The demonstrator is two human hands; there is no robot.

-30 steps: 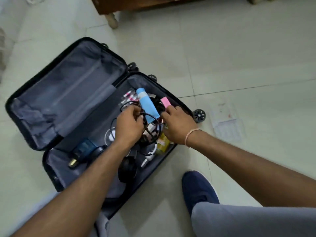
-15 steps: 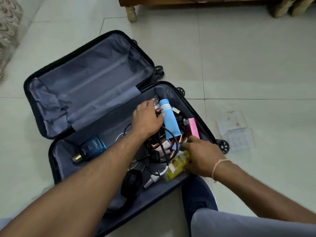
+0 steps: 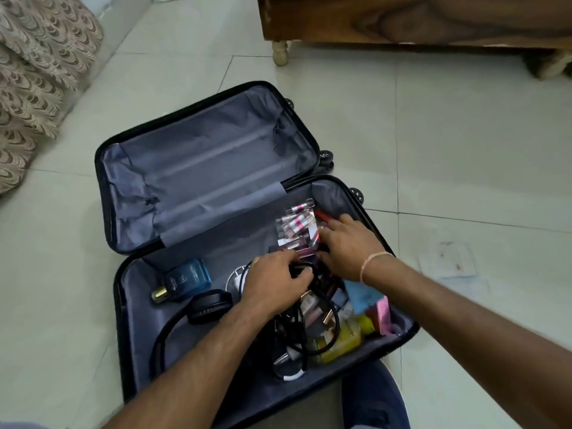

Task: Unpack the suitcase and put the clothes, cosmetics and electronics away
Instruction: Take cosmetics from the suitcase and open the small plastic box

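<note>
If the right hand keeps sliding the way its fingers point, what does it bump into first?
Probably the clear packet of pink-striped tubes: the right hand points up and left, fingertips already at its edge. Beyond lies bare suitcase lining. Depth is hard to judge.

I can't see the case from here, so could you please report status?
Left hand grips black cables. Right hand open on cosmetics. Suitcase open; cables tangled through bottles.

A black hard-shell suitcase [image 3: 106, 193] has grey lining. Inside lie a blue glass perfume bottle [image 3: 185, 280], black headphones [image 3: 201, 308], a yellow plastic bottle [image 3: 343, 339] and a pink box [image 3: 383, 314]. Far left, beige scallop-patterned fabric [image 3: 34, 72].
</note>
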